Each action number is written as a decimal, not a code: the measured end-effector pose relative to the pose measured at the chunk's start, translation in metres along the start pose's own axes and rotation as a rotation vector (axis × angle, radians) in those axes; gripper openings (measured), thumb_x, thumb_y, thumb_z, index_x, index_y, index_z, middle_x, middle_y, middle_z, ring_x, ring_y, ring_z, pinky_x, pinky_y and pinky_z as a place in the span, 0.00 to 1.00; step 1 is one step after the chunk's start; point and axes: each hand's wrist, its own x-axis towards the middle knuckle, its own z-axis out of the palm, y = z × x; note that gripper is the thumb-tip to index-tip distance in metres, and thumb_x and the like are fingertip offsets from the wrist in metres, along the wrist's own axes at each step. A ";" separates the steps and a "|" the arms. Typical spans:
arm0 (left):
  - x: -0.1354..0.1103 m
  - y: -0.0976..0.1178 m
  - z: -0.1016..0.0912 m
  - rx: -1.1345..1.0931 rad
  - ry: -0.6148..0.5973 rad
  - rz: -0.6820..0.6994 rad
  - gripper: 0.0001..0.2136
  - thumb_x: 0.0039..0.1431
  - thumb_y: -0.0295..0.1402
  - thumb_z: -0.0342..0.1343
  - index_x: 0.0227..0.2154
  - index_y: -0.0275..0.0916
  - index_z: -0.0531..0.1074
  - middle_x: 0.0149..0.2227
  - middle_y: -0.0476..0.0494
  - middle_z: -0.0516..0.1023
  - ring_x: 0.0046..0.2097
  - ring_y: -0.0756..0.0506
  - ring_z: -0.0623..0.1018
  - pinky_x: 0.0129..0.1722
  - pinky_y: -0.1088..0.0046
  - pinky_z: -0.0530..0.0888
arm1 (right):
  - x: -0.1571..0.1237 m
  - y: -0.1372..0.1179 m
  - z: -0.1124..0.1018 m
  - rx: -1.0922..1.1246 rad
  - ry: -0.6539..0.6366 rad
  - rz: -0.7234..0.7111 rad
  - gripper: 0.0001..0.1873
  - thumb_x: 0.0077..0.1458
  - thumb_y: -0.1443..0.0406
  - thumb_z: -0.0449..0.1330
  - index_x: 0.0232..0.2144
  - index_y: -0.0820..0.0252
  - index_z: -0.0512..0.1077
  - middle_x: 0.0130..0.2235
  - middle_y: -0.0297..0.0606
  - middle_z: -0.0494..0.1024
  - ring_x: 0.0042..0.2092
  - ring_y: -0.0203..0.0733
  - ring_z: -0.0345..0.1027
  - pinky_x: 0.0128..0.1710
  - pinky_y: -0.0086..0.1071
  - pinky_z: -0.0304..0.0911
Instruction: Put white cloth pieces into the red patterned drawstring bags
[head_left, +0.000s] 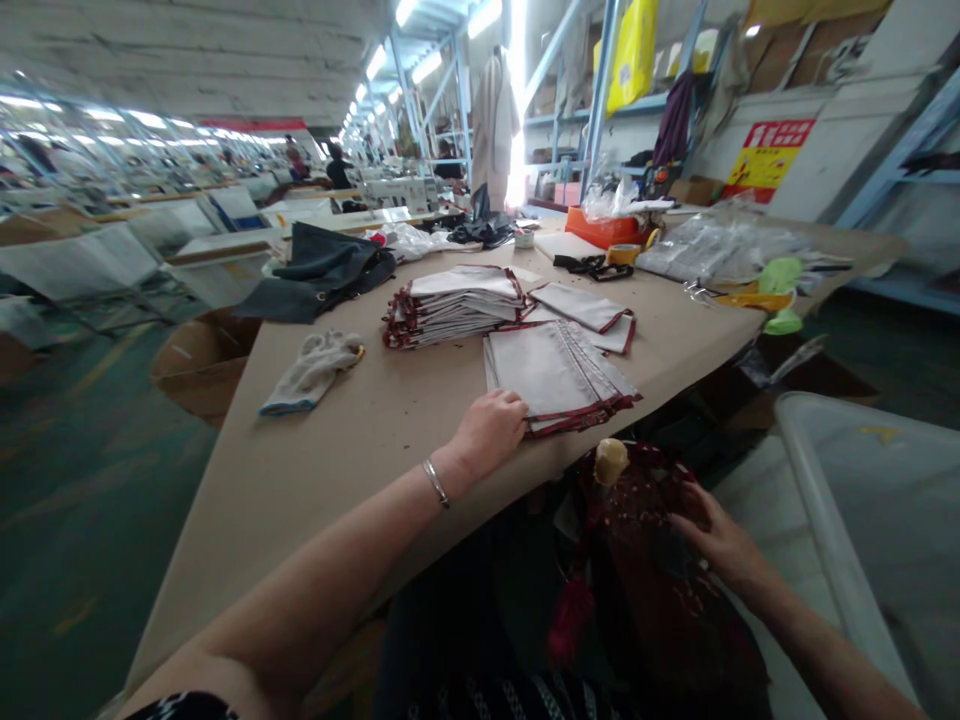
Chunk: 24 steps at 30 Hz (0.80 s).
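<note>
Head view: left hand (pixel 493 430) rests against grey cloth pieces (pixel 551 365) near the edge of the desk (pixel 375 430); right hand (pixel 716 540) touches dark red cloth (pixel 637 525), nearer. Whether either clamps: cannot tell. Pieces judged light, soft; grasp red-trimmed edges (pixel 581 416).

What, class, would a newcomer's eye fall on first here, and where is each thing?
Probably the pale, red-edged cloths piled on the table, with the left hand touching the nearest pile. Next might come the glove to their left, then the yellow plastic high up, right of centre.
</note>
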 end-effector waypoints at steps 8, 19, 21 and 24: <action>0.013 0.000 -0.009 -0.051 -0.018 -0.167 0.11 0.57 0.26 0.47 0.30 0.36 0.76 0.33 0.39 0.78 0.35 0.44 0.76 0.38 0.70 0.70 | 0.031 -0.167 0.020 -0.130 -0.060 -0.607 0.11 0.58 0.60 0.54 0.39 0.56 0.73 0.39 0.39 0.77 0.41 0.45 0.70 0.44 0.38 0.64; 0.022 -0.007 -0.016 -0.136 0.350 -0.302 0.07 0.51 0.26 0.49 0.24 0.39 0.72 0.29 0.45 0.75 0.33 0.46 0.74 0.34 0.71 0.67 | 0.109 -0.228 0.094 -0.948 -0.199 -0.646 0.17 0.55 0.75 0.48 0.40 0.68 0.74 0.45 0.57 0.74 0.48 0.55 0.69 0.46 0.45 0.63; 0.020 -0.009 -0.013 -0.132 0.345 -0.315 0.08 0.50 0.25 0.49 0.25 0.40 0.72 0.31 0.45 0.75 0.33 0.46 0.74 0.34 0.70 0.67 | 0.117 -0.226 0.084 -0.938 -0.152 -0.595 0.18 0.53 0.75 0.48 0.43 0.69 0.73 0.44 0.58 0.75 0.45 0.56 0.71 0.44 0.46 0.64; 0.020 -0.013 -0.009 -0.216 0.379 -0.328 0.06 0.49 0.23 0.49 0.25 0.40 0.70 0.30 0.46 0.73 0.32 0.47 0.73 0.33 0.70 0.67 | 0.119 -0.224 0.081 -0.557 -0.175 -0.467 0.25 0.50 0.75 0.46 0.49 0.64 0.69 0.36 0.46 0.77 0.37 0.45 0.73 0.38 0.37 0.68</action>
